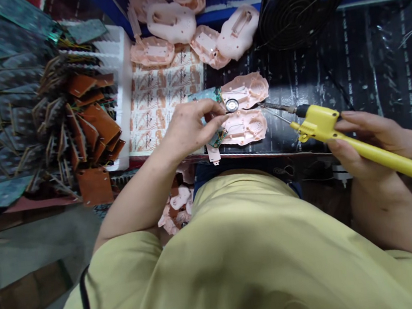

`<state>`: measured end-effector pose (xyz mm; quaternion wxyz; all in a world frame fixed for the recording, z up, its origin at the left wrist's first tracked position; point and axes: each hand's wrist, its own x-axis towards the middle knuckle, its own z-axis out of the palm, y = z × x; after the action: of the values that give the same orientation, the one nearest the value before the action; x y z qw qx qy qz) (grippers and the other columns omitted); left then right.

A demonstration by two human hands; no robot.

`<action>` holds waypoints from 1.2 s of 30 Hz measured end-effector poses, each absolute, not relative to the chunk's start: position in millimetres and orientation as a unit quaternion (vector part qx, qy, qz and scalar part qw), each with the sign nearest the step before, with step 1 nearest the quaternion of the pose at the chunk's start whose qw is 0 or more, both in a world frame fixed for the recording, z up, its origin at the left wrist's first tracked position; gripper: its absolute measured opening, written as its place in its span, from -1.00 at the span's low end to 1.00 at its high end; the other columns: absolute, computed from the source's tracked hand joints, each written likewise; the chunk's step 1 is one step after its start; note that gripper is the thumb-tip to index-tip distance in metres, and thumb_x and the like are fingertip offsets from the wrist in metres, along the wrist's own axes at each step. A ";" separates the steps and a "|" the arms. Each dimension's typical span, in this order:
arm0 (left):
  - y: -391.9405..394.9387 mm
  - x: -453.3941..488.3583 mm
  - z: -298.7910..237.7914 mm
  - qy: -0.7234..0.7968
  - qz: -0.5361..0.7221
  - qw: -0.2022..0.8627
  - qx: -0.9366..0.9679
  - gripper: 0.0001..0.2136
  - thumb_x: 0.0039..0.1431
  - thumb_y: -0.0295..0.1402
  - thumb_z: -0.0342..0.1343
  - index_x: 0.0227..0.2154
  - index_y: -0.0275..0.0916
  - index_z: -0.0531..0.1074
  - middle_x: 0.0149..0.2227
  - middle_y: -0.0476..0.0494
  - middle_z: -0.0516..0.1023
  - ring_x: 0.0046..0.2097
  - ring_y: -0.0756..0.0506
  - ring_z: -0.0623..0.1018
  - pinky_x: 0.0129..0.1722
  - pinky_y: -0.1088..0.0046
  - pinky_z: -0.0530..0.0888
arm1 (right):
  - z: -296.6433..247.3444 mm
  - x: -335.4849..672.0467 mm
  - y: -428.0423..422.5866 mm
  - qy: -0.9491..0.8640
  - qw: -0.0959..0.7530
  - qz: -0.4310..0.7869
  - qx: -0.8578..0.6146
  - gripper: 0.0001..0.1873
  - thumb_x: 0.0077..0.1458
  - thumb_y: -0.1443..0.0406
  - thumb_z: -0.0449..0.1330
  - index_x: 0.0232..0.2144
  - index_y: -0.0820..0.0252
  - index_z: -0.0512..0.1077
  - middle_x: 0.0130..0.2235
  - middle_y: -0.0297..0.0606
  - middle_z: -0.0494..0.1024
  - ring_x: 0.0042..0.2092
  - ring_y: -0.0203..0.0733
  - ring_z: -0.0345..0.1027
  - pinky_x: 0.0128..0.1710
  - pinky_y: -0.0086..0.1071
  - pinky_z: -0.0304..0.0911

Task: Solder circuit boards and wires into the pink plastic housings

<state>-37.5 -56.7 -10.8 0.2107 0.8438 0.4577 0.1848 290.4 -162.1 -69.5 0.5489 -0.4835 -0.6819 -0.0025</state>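
My right hand (373,141) grips a yellow soldering iron (323,124) with a thin metal solder-feed tube beside its dark tip. That tip points left and ends close to two pink plastic shell halves. My left hand (202,125) has thumb and forefinger closed at the edge of a small round speaker (232,105). The speaker lies over the upper shell half (249,90), where thin wires show. Nearer to me is the lower shell half (249,126). Green circuit boards (204,95) poke out around my left fingers, partly hidden by them.
Stacks of circuit boards (4,99) fill the left side, beside a white foam tray (117,85). Several pink shells (171,22) lie at the back. A black fan (299,12) stands at the back right. A sheet of printed labels (150,101) covers part of the bench.
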 end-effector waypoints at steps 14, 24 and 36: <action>-78.4 -16.7 -16.2 0.430 0.139 0.251 0.856 -0.89 0.23 -0.38 0.16 -0.29 -0.26 0.58 -0.36 -0.04 0.66 -0.35 -0.03 0.59 -0.29 0.49 0.40 | -64.8 290.1 -176.3 -0.679 0.551 0.028 -0.483 -0.53 0.07 0.26 0.45 0.06 -0.07 0.59 -0.20 -0.37 0.73 -0.31 -0.19 0.64 -0.30 -0.35 0.61; -84.8 -17.8 -17.2 0.429 0.112 0.165 0.881 -0.85 0.25 -0.39 0.13 -0.29 -0.24 0.62 -0.31 -0.11 0.68 -0.26 -0.11 0.64 -0.20 0.42 0.47 | -67.9 294.0 -184.8 -0.675 0.549 0.070 -0.489 -0.42 0.03 0.26 0.48 0.13 -0.05 0.55 -0.14 -0.30 0.72 -0.26 -0.18 0.65 -0.22 -0.37 0.61; -78.7 -0.3 -6.8 0.474 -0.016 0.105 0.874 -0.75 0.29 -0.25 0.10 -0.31 -0.27 0.64 -0.32 -0.22 0.68 -0.20 -0.23 0.66 -0.20 0.30 0.48 | -51.4 275.1 -164.9 -0.798 0.512 0.107 -0.300 -0.70 -0.05 0.40 0.52 -0.25 0.19 0.56 -0.41 -0.30 0.65 -0.41 -0.24 0.59 -0.37 -0.46 0.58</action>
<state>-0.3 -78.7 -6.8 0.1051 0.8743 0.4736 -0.0155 275.1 -164.9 -51.4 0.5117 -0.2999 -0.7979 0.1075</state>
